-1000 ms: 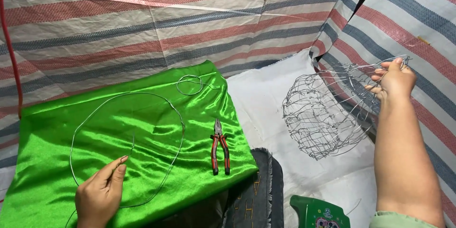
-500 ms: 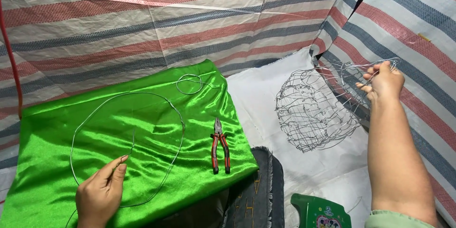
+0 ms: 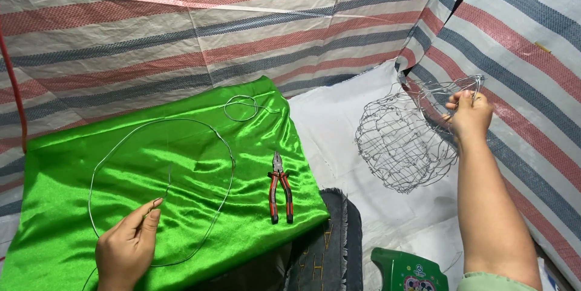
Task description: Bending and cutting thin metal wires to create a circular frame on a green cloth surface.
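Since a second ago the domed wire-mesh basket (image 3: 400, 145) has swung leftward and lower, carried by the right hand, while the left hand has kept its place. That left hand (image 3: 128, 250) rests at the near edge of the shiny green satin cloth (image 3: 181, 170), thumb and fingers pinching the large loop of thin grey wire (image 3: 232, 164), seemingly to keep it flat and steady. Beyond it lies a small coil of wire (image 3: 242, 108). Red-and-black-handled pliers (image 3: 279, 187) lie on the cloth, jaws pointing away, within easy reach. Below them sit a dark denim piece (image 3: 330, 242) and a green plastic object (image 3: 408, 271) (only partly in view). The right hand (image 3: 469, 115) is closed on the basket's rim, holding it aloft over the white sheet (image 3: 339, 127), just beside the striped tarpaulin wall (image 3: 242, 24) that crowds it
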